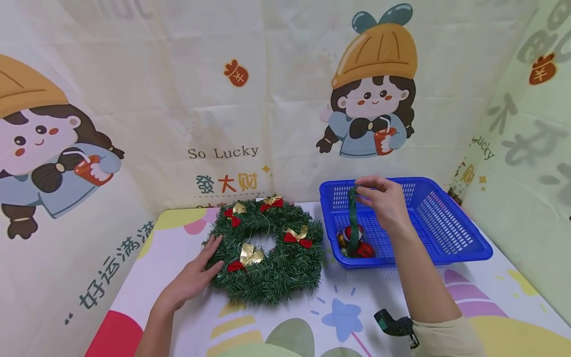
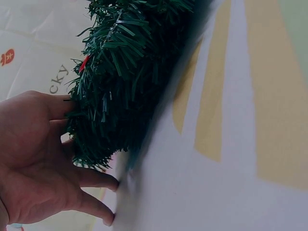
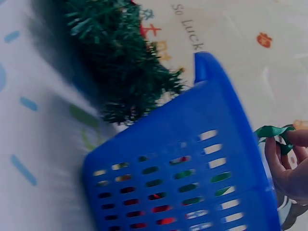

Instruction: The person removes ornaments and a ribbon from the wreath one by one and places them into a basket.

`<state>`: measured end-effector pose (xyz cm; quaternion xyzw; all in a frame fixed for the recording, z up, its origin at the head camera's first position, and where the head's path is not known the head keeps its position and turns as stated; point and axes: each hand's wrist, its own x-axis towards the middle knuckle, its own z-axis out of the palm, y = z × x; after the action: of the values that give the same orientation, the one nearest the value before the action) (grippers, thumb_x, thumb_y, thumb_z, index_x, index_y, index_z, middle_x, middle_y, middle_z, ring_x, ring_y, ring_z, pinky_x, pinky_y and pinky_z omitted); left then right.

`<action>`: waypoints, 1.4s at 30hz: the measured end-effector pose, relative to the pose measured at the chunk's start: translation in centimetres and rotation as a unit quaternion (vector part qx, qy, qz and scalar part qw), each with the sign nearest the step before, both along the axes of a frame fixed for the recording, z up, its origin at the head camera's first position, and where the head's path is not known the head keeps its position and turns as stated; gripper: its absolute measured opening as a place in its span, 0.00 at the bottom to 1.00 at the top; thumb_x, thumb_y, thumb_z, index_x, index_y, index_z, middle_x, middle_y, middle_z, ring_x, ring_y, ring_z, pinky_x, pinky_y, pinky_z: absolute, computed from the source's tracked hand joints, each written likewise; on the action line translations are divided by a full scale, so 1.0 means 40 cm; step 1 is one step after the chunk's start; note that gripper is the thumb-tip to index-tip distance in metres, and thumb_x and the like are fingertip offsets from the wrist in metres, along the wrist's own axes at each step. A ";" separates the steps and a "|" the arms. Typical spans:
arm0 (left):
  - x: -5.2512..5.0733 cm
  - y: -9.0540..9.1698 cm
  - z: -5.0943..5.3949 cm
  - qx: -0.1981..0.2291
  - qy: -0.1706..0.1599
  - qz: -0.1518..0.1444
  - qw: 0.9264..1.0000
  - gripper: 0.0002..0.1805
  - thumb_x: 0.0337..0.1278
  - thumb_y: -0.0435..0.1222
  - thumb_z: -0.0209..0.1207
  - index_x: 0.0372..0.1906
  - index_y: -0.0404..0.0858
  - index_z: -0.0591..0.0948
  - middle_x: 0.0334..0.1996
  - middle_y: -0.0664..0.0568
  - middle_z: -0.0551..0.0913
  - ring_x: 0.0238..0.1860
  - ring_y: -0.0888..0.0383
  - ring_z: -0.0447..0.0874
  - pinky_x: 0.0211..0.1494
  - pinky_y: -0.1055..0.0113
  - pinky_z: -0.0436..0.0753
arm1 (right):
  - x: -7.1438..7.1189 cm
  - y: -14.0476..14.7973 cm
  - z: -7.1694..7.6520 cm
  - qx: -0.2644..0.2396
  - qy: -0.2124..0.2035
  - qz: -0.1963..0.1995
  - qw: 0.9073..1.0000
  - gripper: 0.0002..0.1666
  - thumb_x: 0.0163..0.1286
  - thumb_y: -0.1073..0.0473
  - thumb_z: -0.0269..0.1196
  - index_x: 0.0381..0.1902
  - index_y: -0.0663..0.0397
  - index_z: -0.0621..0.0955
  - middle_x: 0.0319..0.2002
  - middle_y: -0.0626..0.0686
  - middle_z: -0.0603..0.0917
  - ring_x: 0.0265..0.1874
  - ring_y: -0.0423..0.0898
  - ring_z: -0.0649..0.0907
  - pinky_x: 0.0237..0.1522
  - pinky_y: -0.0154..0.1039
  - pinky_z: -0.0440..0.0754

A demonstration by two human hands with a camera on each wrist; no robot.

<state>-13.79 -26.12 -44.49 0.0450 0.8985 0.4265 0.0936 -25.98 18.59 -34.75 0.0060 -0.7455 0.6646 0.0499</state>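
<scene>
A green wreath (image 1: 285, 272) with gold and red bows lies on the table. My left hand (image 1: 195, 275) rests at its left side, with spread, fairly straight fingers touching the greenery; the left wrist view shows some fingertips on the tabletop. My right hand (image 1: 382, 202) is above the blue basket (image 1: 450, 255) and pinches a green ribbon (image 1: 353, 213). The ribbon hangs down to red and gold ball ornaments (image 1: 365, 249) in the basket's near left corner. In the right wrist view the ribbon loops between thumb and fingers; the basket wall partly hides the ornaments.
The basket stands just right of the wreath, its slotted wall beside the greenery. A printed cloth backdrop (image 1: 290, 114) rises behind the table (image 1: 294, 322), with another printed cloth along the right. A dark strapped device (image 1: 397, 325) sits at my right wrist, by the sleeve.
</scene>
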 end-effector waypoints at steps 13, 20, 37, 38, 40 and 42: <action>0.002 0.004 0.002 0.005 -0.004 -0.003 1.000 0.40 0.82 0.50 0.49 0.86 0.53 0.43 0.86 0.48 0.32 0.84 0.33 0.32 0.79 0.27 0.46 | -0.005 -0.014 -0.071 0.038 -0.026 0.034 0.998 0.18 0.75 0.64 0.65 0.59 0.67 0.83 0.58 0.58 0.80 0.50 0.45 0.85 0.52 0.32 0.87; 0.001 0.004 0.004 0.002 -0.001 -0.005 1.000 0.40 0.82 0.50 0.50 0.86 0.52 0.44 0.86 0.47 0.33 0.84 0.32 0.32 0.79 0.28 0.46 | 0.015 -0.003 -0.092 0.120 -0.023 0.055 0.991 0.17 0.73 0.62 0.67 0.57 0.64 0.85 0.58 0.61 0.83 0.53 0.53 0.83 0.64 0.51 0.82; 0.000 0.001 0.002 0.006 -0.005 0.000 1.000 0.40 0.83 0.50 0.49 0.86 0.54 0.43 0.86 0.49 0.32 0.84 0.33 0.31 0.79 0.28 0.44 | 0.056 0.007 -0.100 0.255 0.046 0.114 0.959 0.11 0.72 0.60 0.70 0.50 0.52 0.90 0.50 0.57 0.89 0.46 0.53 0.84 0.36 0.43 0.84; 0.000 0.000 0.002 0.005 -0.004 0.000 1.000 0.40 0.83 0.50 0.49 0.86 0.54 0.43 0.86 0.49 0.32 0.84 0.33 0.31 0.79 0.27 0.44 | 0.058 0.007 -0.101 0.259 0.048 0.115 0.958 0.11 0.72 0.60 0.70 0.50 0.52 0.90 0.49 0.57 0.89 0.46 0.54 0.84 0.36 0.43 0.84; 0.000 0.000 0.001 0.004 -0.005 0.000 1.000 0.40 0.83 0.51 0.49 0.86 0.55 0.43 0.86 0.49 0.32 0.84 0.33 0.31 0.79 0.27 0.44 | 0.062 0.007 -0.101 0.274 0.051 0.118 0.953 0.10 0.72 0.61 0.69 0.50 0.52 0.90 0.49 0.57 0.89 0.47 0.54 0.84 0.37 0.43 0.84; 0.000 -0.001 -0.001 0.003 -0.005 -0.001 1.000 0.40 0.82 0.51 0.49 0.86 0.55 0.43 0.86 0.49 0.32 0.84 0.32 0.31 0.79 0.27 0.44 | 0.066 0.008 -0.103 0.287 0.051 0.122 0.949 0.10 0.72 0.61 0.69 0.49 0.52 0.90 0.49 0.57 0.90 0.48 0.55 0.85 0.38 0.43 0.86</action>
<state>-13.80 -26.15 -44.51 0.0436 0.8965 0.4297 0.0984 -23.35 18.93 -38.87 0.1446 -0.8946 0.4229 0.0026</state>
